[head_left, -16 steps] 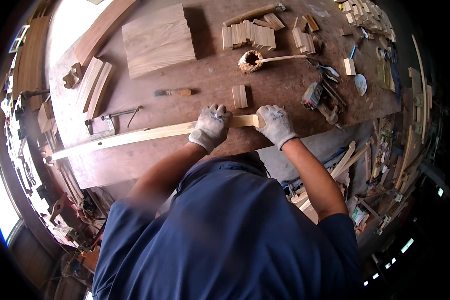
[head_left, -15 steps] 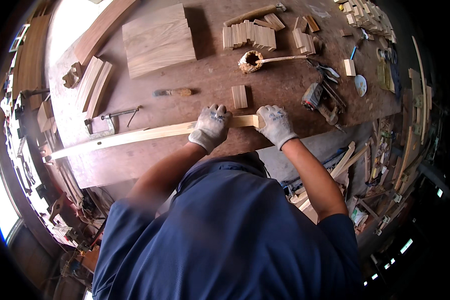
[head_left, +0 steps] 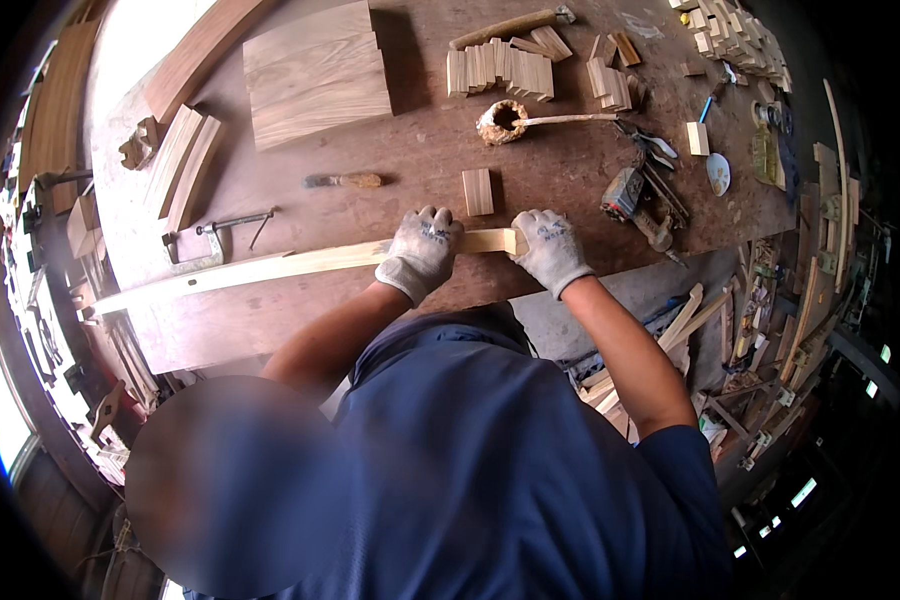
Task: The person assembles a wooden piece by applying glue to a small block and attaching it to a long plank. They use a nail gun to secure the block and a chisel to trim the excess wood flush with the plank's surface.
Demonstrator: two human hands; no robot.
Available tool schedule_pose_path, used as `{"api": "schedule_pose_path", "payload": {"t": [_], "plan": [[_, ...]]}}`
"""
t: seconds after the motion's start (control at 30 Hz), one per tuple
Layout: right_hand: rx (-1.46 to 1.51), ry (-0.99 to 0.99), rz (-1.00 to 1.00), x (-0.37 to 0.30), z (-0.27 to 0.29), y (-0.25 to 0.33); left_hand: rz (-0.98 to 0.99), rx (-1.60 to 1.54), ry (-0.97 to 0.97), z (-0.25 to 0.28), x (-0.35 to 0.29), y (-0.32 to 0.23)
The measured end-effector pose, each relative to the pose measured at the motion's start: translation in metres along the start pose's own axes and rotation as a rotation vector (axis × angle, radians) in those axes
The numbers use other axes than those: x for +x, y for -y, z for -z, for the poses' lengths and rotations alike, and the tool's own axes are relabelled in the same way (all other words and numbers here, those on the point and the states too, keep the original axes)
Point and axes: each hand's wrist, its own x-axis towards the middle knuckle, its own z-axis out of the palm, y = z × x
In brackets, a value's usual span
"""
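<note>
A long pale wooden strip (head_left: 290, 264) lies across the front of the workbench, running from the far left to the middle. My left hand (head_left: 422, 252), in a light work glove, is closed over it a short way from its right end. At that end my gloved right hand (head_left: 551, 250) has its fingers curled against the end face; the fingertips are partly hidden. Just beyond the strip, between my hands, lies a small brown wood block (head_left: 478, 192). A metal clamp (head_left: 210, 247) rests along the strip's far side on the left.
On the brown workbench (head_left: 420, 165) are a wooden-handled tool (head_left: 345, 181), a crusted pot (head_left: 498, 124) with a stick, rows of wood blocks (head_left: 500, 72), a hammer (head_left: 510, 28), a wide board (head_left: 318, 75) and a red-and-grey power tool (head_left: 625, 190). Timber pieces (head_left: 685, 320) stand below right.
Both hands keep their grip and place on the strip. The view has shifted slightly, and a blurred round patch now covers the lower left.
</note>
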Motion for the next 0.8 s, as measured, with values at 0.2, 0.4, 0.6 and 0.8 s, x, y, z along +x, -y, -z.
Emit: {"api": "schedule_pose_path", "payload": {"t": [0.2,0.4,0.6,0.8], "plan": [[-0.013,0.007,-0.011,0.0002,-0.0046,-0.0018,-0.006,-0.004,-0.012,-0.0003,0.0002,-0.0003],[-0.001,0.044,-0.016,0.0023,0.0015,0.0019,-0.017,0.006,-0.007,0.0016,-0.0001,-0.0013],[0.004,0.046,-0.019,0.0028,0.0009,0.0026,-0.012,0.008,-0.009,0.0,-0.0005,-0.0013],[-0.003,0.039,-0.011,0.0026,-0.0018,0.0019,-0.018,0.011,0.011,0.0064,0.0002,-0.004]]}}
